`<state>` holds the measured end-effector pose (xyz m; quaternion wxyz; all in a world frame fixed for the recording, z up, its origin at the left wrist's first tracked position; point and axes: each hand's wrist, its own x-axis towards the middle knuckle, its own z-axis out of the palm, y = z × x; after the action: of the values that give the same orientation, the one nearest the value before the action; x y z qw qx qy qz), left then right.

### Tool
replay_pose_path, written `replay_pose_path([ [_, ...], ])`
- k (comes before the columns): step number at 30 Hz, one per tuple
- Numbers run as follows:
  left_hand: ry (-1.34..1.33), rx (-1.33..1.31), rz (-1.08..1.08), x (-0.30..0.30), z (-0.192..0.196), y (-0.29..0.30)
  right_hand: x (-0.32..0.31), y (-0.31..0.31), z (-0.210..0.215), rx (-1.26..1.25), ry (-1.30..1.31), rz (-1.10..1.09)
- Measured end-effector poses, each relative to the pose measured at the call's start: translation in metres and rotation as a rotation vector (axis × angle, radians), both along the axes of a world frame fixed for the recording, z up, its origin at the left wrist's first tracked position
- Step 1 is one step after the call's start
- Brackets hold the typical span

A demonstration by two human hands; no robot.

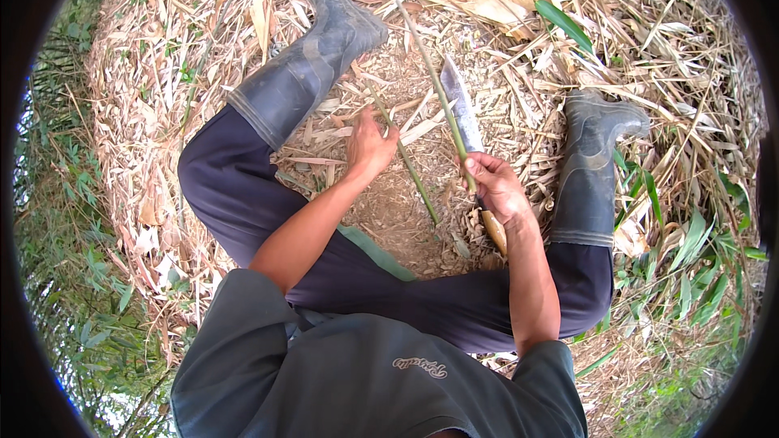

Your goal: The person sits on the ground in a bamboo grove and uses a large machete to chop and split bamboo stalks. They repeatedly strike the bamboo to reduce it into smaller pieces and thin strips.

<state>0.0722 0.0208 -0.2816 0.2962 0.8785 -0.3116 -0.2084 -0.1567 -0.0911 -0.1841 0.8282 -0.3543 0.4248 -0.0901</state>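
My right hand (497, 186) is closed, thumb and fingers pinching the lower end of a long green stem (434, 73) that slants up and away to the left. A machete with a worn blade (462, 109) and a wooden handle (493, 231) passes beneath this hand. Whether the hand also touches the machete is hidden. My left hand (372, 144) is low over the ground with its fingers curled at a thinner green stick (415, 174). That stick runs beside the thumb and slants down toward the right, its lower end near the dirt.
Dry bamboo leaves and shavings (203, 49) cover the ground. My left boot (304, 57) and right boot (590, 162) flank the work spot, legs spread. Green leaves (564, 24) lie at the far right, with grassy plants (698, 276) near the right edge and undergrowth (65, 219) on the left.
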Motion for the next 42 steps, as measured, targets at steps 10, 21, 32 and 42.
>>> replay_pose_path([
  [10,0.874,-1.061,0.103,0.065,0.114,-0.020,0.005,0.044,-0.043,-0.249,0.184,0.574],
  [21,0.674,-1.180,0.049,0.077,0.152,-0.001,0.000,0.036,-0.048,-0.413,0.262,0.451],
  [32,0.625,-1.003,0.763,0.143,0.098,0.016,-0.009,0.014,0.013,-0.190,-0.119,0.048],
  [42,0.662,-0.712,0.819,0.133,0.069,0.011,-0.020,0.006,0.031,-0.226,-0.415,-0.136],
])
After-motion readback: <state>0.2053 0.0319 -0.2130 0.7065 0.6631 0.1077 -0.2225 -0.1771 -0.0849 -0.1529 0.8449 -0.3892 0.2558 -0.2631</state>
